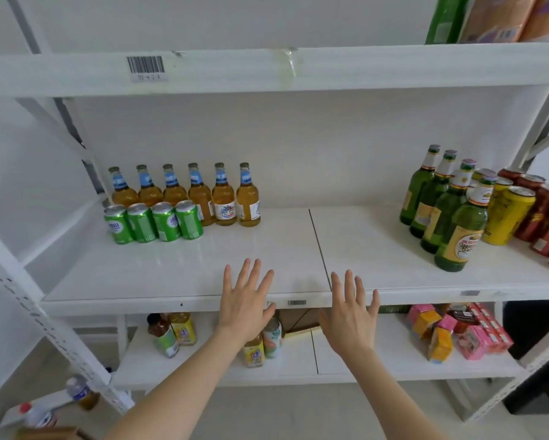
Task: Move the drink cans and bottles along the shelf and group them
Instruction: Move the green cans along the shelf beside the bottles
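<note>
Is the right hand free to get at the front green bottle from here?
Probably yes. The right hand is open and empty, and only bare shelf lies between it and the front green bottle.

The left hand [246, 304] and right hand [351, 319] are bare, with long slim fingers; both forearms are bare too, as far down as the view shows them.

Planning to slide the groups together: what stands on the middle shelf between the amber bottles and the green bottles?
Nothing: the head view shows bare shelf between the amber bottles and the green bottles, crossed only by a dark seam.
</note>
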`<action>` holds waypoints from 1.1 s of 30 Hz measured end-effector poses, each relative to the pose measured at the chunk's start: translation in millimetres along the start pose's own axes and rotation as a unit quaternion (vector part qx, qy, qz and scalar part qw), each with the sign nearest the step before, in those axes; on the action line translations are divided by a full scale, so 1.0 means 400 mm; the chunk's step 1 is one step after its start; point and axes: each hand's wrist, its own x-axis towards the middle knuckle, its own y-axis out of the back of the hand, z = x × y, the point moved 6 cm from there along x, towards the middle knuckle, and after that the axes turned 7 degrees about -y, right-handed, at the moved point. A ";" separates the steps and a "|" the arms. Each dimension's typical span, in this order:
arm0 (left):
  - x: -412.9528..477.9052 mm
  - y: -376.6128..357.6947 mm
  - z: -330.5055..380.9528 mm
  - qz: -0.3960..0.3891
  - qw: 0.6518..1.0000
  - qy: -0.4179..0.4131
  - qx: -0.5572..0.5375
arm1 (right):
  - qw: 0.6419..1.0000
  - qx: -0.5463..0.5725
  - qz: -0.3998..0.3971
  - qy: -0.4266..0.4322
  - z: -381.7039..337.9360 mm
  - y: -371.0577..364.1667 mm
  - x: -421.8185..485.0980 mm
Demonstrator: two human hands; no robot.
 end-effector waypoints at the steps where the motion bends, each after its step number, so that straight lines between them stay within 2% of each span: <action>1: 0.005 -0.007 -0.023 -0.001 1.000 0.000 0.000 | 1.000 0.003 0.000 -0.002 -0.024 -0.008 0.008; 10: 0.049 -0.068 -0.295 0.005 1.000 0.025 0.000 | 1.000 0.022 -0.002 0.001 -0.289 -0.066 0.107; 16: 0.040 -0.104 -0.513 0.041 0.998 0.044 -0.011 | 0.999 0.038 -0.005 0.022 -0.495 -0.101 0.141; 25: 0.068 -0.141 -0.821 0.082 0.996 0.035 0.005 | 0.998 0.062 -0.026 0.000 -0.770 -0.142 0.199; 33: 0.135 -0.166 -1.000 0.102 0.994 0.030 -0.015 | 0.992 0.116 -0.045 -0.018 -0.910 -0.165 0.264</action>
